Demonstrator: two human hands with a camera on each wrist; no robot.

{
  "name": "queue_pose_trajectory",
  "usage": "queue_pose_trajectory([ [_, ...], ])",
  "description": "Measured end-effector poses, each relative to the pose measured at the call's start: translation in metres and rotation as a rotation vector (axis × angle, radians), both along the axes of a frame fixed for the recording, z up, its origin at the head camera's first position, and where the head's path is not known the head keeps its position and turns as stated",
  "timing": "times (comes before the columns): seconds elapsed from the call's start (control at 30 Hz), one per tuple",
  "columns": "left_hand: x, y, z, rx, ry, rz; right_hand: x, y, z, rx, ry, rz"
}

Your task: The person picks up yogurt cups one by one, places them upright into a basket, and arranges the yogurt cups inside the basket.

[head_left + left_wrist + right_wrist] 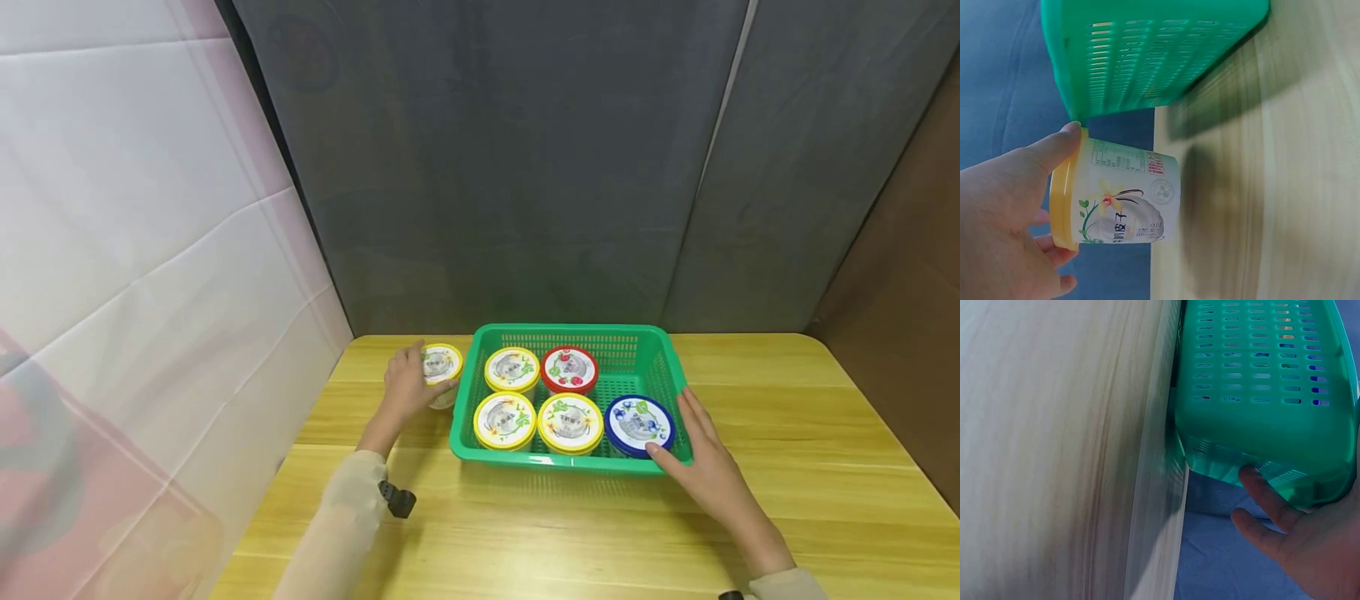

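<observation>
My left hand (406, 385) holds a white yogurt cup (1125, 194) with a yellow lid, thumb on one side of the lid and fingers on the other. The cup is upright, left of the green basket (570, 465), its base close over the wooden table. On the basket's right side, my right hand (708, 467) grips the rim near the front corner. Its thumb reaches inward over the blue-lidded cup (640, 423), and its fingers (1269, 500) lie along the outer wall. Also inside are a red-lidded cup (570, 369) and three yellow-lidded cups (506, 421).
The wooden table (555, 533) runs back to a dark grey curtain (510, 167). White printed fabric (150, 200) borders the left, and a brown panel (900, 292) stands at the right. Inside the basket, bare floor (621, 383) shows behind the blue lid.
</observation>
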State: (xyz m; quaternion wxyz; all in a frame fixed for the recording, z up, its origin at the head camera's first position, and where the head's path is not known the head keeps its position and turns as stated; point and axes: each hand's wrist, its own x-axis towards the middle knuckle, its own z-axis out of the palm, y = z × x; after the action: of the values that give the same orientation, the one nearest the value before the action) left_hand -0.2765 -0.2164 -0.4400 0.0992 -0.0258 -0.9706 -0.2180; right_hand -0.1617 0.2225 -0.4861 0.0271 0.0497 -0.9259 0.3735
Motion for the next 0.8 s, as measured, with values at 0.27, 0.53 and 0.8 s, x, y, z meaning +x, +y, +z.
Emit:
queue_pose_trajectory([
  [0.27,-0.003,0.000,0.008,0.012,0.010,0.017,0.000,0.000,-0.002,-0.008,-0.001,0.003],
  [0.53,-0.002,0.002,0.020,0.045,0.032,0.034,0.002,-0.001,0.001,0.003,0.011,0.004],
  [0.8,-0.002,0.001,0.025,0.044,0.040,0.041,0.002,-0.001,0.003,0.007,0.000,-0.004],
])
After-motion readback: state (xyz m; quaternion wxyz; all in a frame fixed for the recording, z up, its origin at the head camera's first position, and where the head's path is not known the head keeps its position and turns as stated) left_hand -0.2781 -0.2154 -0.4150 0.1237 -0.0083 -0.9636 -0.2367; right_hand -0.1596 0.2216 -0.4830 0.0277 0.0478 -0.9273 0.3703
